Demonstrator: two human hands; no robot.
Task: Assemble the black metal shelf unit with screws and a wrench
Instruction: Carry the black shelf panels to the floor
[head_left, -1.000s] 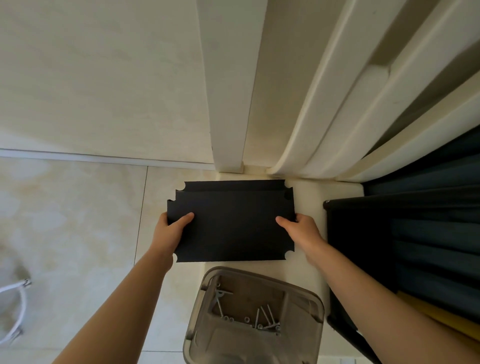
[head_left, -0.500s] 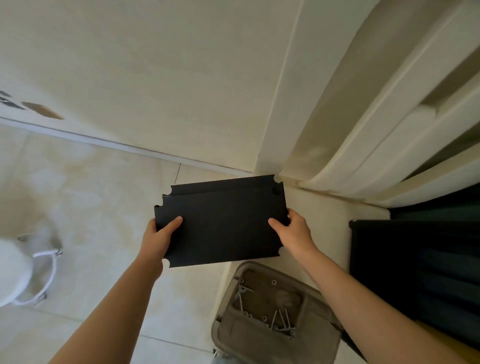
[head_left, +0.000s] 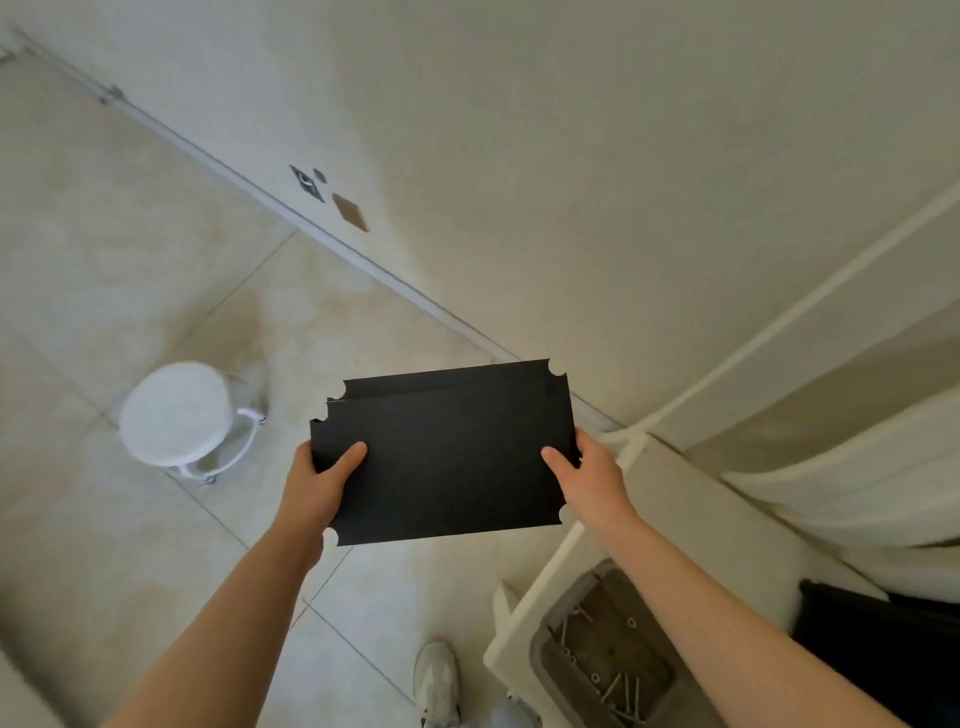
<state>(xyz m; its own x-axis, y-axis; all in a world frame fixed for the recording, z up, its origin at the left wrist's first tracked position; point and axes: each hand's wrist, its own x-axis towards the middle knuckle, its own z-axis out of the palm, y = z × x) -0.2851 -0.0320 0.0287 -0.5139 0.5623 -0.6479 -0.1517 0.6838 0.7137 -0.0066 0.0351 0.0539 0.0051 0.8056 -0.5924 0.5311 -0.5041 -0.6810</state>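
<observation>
A stack of flat black metal shelf panels with notched corners hangs in the air over the tiled floor, held level between both hands. My left hand grips its left edge, thumb on top. My right hand grips the right edge the same way. A grey plastic tray holding several screws sits on the white table at the lower right. No wrench is visible.
A white round stool stands on the floor to the left. The white table edge runs under my right forearm, with more black parts at the far right. A white shoe is on the floor below. The wall rises behind.
The view and the panels have swung left, off the white table and out over the floor. The stool has come into full view. Both hands keep the same grip.
</observation>
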